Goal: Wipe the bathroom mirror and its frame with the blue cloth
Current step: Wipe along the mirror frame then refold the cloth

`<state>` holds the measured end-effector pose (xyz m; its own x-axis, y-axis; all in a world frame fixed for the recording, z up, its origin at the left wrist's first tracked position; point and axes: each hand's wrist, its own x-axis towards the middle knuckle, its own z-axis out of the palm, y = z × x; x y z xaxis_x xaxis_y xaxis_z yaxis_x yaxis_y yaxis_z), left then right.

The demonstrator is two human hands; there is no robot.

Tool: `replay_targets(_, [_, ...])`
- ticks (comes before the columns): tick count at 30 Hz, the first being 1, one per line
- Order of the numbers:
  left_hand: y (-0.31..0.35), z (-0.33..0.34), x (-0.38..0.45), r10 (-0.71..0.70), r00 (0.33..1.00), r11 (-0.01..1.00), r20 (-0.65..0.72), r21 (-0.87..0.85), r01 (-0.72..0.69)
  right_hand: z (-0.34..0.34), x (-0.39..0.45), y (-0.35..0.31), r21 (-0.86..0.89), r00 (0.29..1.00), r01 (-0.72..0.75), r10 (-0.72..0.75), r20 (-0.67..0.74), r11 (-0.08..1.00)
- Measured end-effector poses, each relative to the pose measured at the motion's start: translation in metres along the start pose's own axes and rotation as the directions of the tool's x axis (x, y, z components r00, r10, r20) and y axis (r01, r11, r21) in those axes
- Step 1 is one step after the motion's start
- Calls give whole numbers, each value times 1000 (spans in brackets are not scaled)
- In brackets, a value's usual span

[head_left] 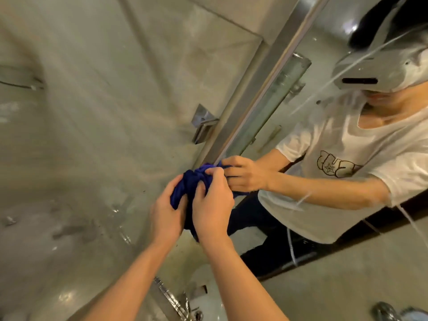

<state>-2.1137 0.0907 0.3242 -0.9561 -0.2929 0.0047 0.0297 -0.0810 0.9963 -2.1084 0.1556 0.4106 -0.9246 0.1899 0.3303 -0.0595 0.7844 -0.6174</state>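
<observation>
A bunched blue cloth point(192, 181) is pressed against the lower end of the mirror's metal frame point(250, 93). My left hand point(165, 214) grips the cloth from the left and below. My right hand point(212, 202) clutches it from the right, fingers curled over the top. The mirror point(324, 158) fills the right side, streaked with white marks, and reflects a person in a white T-shirt and both hands on the cloth. Much of the cloth is hidden behind my hands.
Grey tiled wall point(104, 100) spreads over the left. A metal bracket point(203, 122) sticks out of the wall beside the frame. A chrome tap point(176, 302) and the sink area lie at the bottom, with another chrome fitting point(384, 311) at the lower right.
</observation>
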Motion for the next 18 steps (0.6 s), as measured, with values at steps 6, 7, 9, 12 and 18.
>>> replay_targets(6, [-46,-6,7,0,1000,996,25,92,-2,42,-13,24,-44,997,-73,74,28,996])
replay_targets(7, [-53,-10,8,-72,997,987,39,144,66,48,-16,29,-86,989,-113,120,80,990])
replay_targets(9, [-62,-18,11,-232,970,940,68,274,205,55,-21,38,-142,952,-192,219,214,971])
replay_targets(12, [-52,-28,3,-363,930,887,62,329,324,46,-22,41,-133,910,-249,279,307,959])
replay_targets(18, [52,-30,-18,-240,962,914,130,-305,269,-45,1,-17,192,997,44,-57,60,980])
